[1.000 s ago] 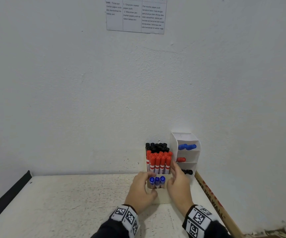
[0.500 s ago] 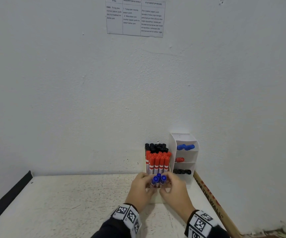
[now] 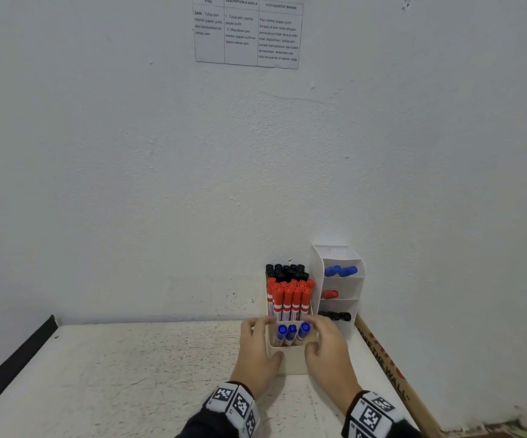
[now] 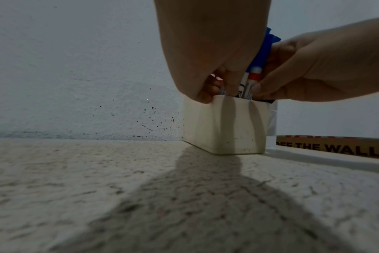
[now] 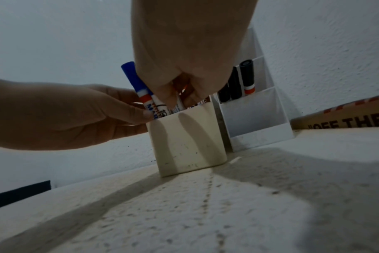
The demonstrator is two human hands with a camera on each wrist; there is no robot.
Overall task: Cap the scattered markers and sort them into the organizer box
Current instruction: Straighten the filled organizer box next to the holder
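Both hands' fingers [image 3: 257,327] curl round the three blue-capped white markers [image 3: 291,334] in the cream plastic organizer box [image 3: 290,358], hiding the barrels, so the actual grip's hard to make out.

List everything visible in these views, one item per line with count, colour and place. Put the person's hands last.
Blue-capped whiteboard markers: three, upright in the front compartment of the cream organizer box.
Red-capped markers: a full cluster, middle compartment.
Black-capped markers: a cluster, rear compartment.
Cream organizer box: one, on the table by the wall.
White tiered holder: one, right of the box; two blue markers on top tier, one red in the middle, black ones at the bottom.
Speckled white table: one.
Printed paper sheet: one, on the wall.
Brown printed cardboard strip: one, at the table's right edge.
Left hand: on the box's left side.
Right hand: on its right side, fingers at the blue markers.
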